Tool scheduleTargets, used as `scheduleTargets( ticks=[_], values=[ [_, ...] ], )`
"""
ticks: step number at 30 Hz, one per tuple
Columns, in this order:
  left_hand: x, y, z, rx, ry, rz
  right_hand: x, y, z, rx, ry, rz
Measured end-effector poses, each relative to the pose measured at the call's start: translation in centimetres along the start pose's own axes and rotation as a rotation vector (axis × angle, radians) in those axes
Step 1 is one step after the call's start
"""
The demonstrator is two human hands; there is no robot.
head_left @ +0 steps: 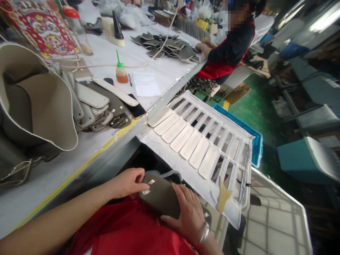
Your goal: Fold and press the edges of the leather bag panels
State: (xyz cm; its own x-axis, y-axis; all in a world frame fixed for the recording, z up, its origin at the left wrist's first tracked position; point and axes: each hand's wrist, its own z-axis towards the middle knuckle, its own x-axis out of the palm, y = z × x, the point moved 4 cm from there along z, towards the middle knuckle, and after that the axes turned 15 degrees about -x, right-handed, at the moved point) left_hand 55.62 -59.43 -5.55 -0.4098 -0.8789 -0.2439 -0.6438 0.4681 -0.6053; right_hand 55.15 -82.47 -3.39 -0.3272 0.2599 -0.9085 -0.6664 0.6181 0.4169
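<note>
Far L: big taupe leather-look curled piece (50, 102), cut off by frame edge, on white-topped table (66, 164), whose yellow-taped edge (87, 161) runs diag. beside L forearm. L hand (131, 182) half-curled, thumb on L end of dark grey-brown rounded flat panel (159, 198) w/ white scraps, over red cloth (132, 226); tucked fingertips hidden, can't tell how firm. R hand (188, 209) part-spread, cupping panel's R end. White slotted rack (156, 143) w/ cream strips (180, 136) crowds fwd R; green floor (261, 102) beyond.
</note>
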Motion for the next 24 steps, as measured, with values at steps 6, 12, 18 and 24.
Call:
scheduleTargets(
  ticks=[6,12,18,24],
  values=[
    [0.0,0.2,0.1,0.067,-0.091,0.089,0.6,2.3,2.1,-0.089,-0.043,-0.032],
    [0.0,0.2,0.3,0.070,-0.101,0.079,1.8,3.9,6.5,-0.046,-0.028,0.063],
    [0.4,0.8,0.7,0.014,0.082,-0.138,1.9,3.6,7.1,-0.028,-0.049,0.104],
    [0.5,1.2,1.3,0.064,0.142,-0.213,1.8,3.6,7.3,-0.042,-0.048,0.086]
  ],
)
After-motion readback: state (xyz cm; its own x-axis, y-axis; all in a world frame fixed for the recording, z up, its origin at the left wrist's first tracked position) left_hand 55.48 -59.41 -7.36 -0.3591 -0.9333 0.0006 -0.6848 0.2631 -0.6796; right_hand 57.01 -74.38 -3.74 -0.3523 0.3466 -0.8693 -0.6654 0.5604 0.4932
